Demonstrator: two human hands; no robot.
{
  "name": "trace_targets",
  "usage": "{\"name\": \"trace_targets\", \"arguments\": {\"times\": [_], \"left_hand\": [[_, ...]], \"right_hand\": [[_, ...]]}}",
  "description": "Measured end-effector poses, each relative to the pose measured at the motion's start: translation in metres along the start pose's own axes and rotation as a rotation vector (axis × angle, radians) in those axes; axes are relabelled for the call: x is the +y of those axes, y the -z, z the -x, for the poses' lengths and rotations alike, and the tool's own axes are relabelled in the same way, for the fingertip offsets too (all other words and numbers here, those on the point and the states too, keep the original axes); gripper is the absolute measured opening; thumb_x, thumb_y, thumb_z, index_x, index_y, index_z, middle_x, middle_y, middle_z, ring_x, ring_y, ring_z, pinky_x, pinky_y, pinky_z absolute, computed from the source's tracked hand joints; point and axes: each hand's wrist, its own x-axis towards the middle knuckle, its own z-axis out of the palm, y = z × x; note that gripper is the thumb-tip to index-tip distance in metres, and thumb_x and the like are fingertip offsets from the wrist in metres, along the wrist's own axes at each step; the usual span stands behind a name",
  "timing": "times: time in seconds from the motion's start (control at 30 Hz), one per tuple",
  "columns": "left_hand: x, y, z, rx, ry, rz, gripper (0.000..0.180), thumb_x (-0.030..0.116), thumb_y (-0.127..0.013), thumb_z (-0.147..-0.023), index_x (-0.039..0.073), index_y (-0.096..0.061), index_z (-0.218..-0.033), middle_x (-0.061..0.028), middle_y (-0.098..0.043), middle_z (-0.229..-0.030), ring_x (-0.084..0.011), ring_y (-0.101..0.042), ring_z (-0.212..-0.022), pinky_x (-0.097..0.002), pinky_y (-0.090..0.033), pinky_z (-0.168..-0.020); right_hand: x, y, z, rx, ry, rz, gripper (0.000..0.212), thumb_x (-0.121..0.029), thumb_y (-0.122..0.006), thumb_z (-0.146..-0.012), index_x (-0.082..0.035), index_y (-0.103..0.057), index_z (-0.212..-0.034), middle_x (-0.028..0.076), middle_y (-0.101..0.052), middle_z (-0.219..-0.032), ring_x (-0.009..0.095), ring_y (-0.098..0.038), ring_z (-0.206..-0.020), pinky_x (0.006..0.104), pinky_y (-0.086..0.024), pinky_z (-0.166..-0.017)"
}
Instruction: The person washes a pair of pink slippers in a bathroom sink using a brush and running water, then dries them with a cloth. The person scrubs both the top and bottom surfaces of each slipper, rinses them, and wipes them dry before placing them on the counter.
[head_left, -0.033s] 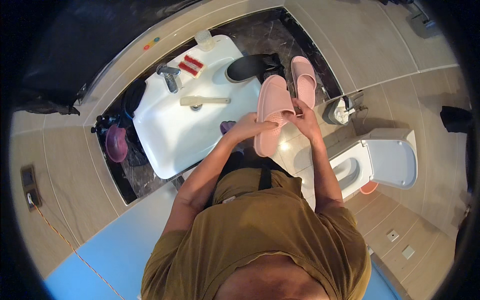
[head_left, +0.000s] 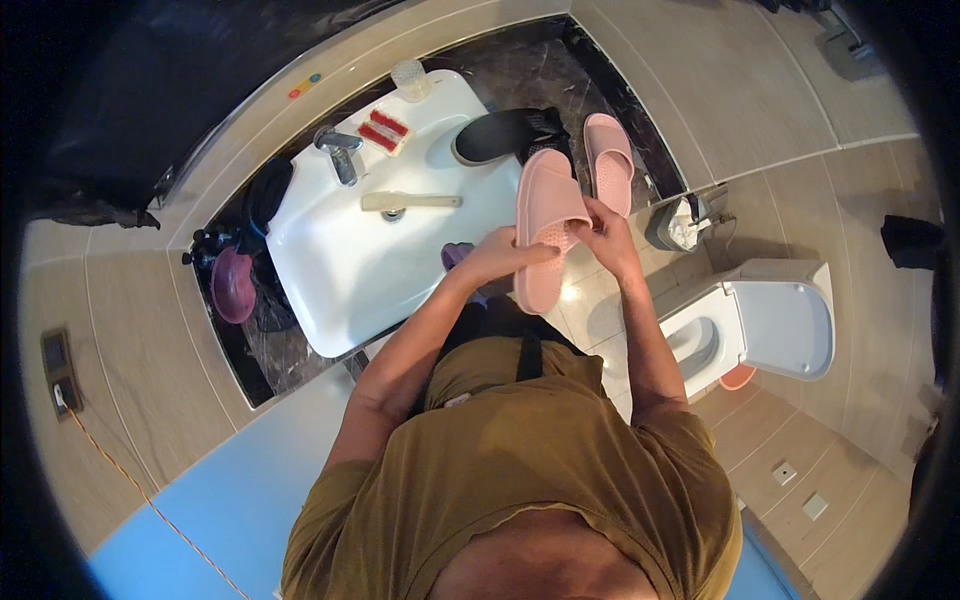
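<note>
A pink slipper (head_left: 552, 195) is held up between my two hands, past the right edge of the white sink. My left hand (head_left: 497, 257) grips its side, the thumb lying over the footbed near the heel. At the strap's edge, my right hand (head_left: 607, 238) pinches the other side. Its matching pink slipper (head_left: 610, 185) rests on the dark stone counter, to the right. Behind the held one lies a black shoe or slipper (head_left: 500, 135), partly hidden. A pale-handled brush (head_left: 410, 201) lies in the sink across the drain.
The sink (head_left: 320, 300) has a chrome faucet (head_left: 340, 155), a red-and-white item (head_left: 384, 132) and a clear cup (head_left: 410, 80) on its rim. A purple basin (head_left: 233, 287) stands at the left. To my right are a lined bin (head_left: 683, 222) and a toilet (head_left: 778, 325) with its lid up.
The held slipper has turned slightly, its heel end shifting a little to the right. Both hands keep their grip.
</note>
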Motion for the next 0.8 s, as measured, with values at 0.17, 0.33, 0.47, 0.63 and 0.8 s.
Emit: {"name": "trace_targets", "arguments": {"times": [0.17, 0.33, 0.47, 0.63, 0.8], "left_hand": [[-0.009, 0.011, -0.002, 0.021, 0.007, 0.075, 0.053, 0.030, -0.070, -0.078, -0.003, -0.057, -0.118, -0.0113, -0.064, -0.104, -0.0174, -0.061, -0.090, -0.0312, -0.048, -0.079], [-0.003, 0.016, 0.015, 0.216, -0.076, 0.256, 0.042, 0.023, -0.072, -0.077, -0.001, -0.060, -0.109, -0.0058, -0.064, -0.090, -0.0100, -0.058, -0.072, -0.0231, -0.045, -0.060], [0.003, 0.028, 0.023, 0.214, 0.030, 0.269, 0.033, 0.021, -0.073, -0.077, 0.001, -0.063, -0.101, -0.0005, -0.062, -0.078, -0.0042, -0.050, -0.056, -0.0192, -0.036, -0.047], [0.013, 0.047, 0.026, 0.347, 0.000, 0.286, 0.026, 0.017, -0.073, -0.078, 0.004, -0.064, -0.098, 0.0012, -0.063, -0.077, -0.0034, -0.048, -0.054, -0.0187, -0.034, -0.045], [0.017, 0.081, 0.026, 0.501, -0.050, 0.322, 0.023, 0.016, -0.072, -0.078, 0.006, -0.065, -0.098, 0.0019, -0.064, -0.080, -0.0032, -0.049, -0.055, -0.0181, -0.034, -0.046]], "right_hand": [[-0.022, -0.009, -0.019, -0.037, 0.012, -0.312, 0.047, -0.004, -0.064, -0.080, -0.001, -0.053, -0.126, 0.008, -0.064, -0.103, 0.013, -0.061, -0.082, 0.0256, -0.049, -0.071], [0.026, 0.026, -0.061, 0.124, -0.256, -0.750, 0.036, -0.006, -0.065, -0.084, -0.003, -0.056, -0.119, 0.012, -0.064, -0.102, 0.018, -0.064, -0.082, 0.0244, -0.053, -0.070], [0.116, 0.052, -0.125, 0.411, -0.442, -1.079, 0.022, -0.012, -0.065, -0.086, -0.002, -0.057, -0.104, 0.012, -0.064, -0.087, 0.019, -0.063, -0.070, 0.0213, -0.053, -0.059], [0.112, 0.047, -0.160, 0.681, -0.478, -1.384, 0.020, -0.022, -0.062, -0.089, -0.004, -0.053, -0.087, 0.011, -0.057, -0.068, 0.020, -0.059, -0.058, 0.0229, -0.047, -0.047], [0.092, 0.053, -0.209, 0.701, -0.656, -1.292, 0.020, -0.019, -0.053, -0.093, -0.006, -0.051, -0.078, 0.009, -0.054, -0.069, 0.021, -0.055, -0.056, 0.0250, -0.043, -0.047]]}}
